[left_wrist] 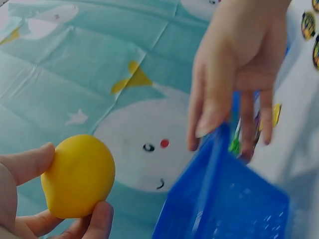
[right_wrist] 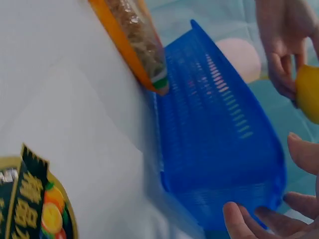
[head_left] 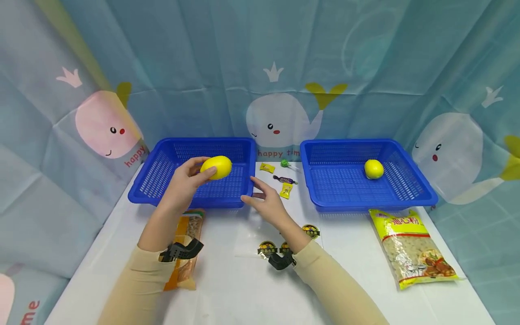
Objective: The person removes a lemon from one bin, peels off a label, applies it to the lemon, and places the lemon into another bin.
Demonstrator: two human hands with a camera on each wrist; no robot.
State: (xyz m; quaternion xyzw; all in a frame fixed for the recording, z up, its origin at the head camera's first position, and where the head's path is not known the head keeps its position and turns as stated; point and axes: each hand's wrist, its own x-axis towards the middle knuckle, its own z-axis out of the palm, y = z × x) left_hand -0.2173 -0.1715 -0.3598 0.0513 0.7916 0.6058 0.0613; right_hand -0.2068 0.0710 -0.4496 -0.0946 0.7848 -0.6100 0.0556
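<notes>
A yellow lemon (head_left: 218, 167) is pinched between the thumb and fingers of my left hand (head_left: 179, 187), raised over the left blue basket (head_left: 191, 203). The left wrist view shows the lemon (left_wrist: 79, 177) from its side, with fingertips below it. My right hand (head_left: 269, 205) is at the right end of that basket, its thumb and fingers spread apart near the rim. Nothing is held in it; whether it touches the rim I cannot tell. Inside the right blue basket (head_left: 333, 205) lies another lemon (head_left: 373, 169).
Between the baskets lie yellow-wrapped candies (head_left: 286, 190), a purple-wrapped candy (head_left: 285, 179) and a green lollipop (head_left: 284, 163). An orange bag (head_left: 191, 225) is partly behind my left forearm. A yellow bag (head_left: 418, 248) lies front right, and round stickers (head_left: 267, 249) sit near my right wrist.
</notes>
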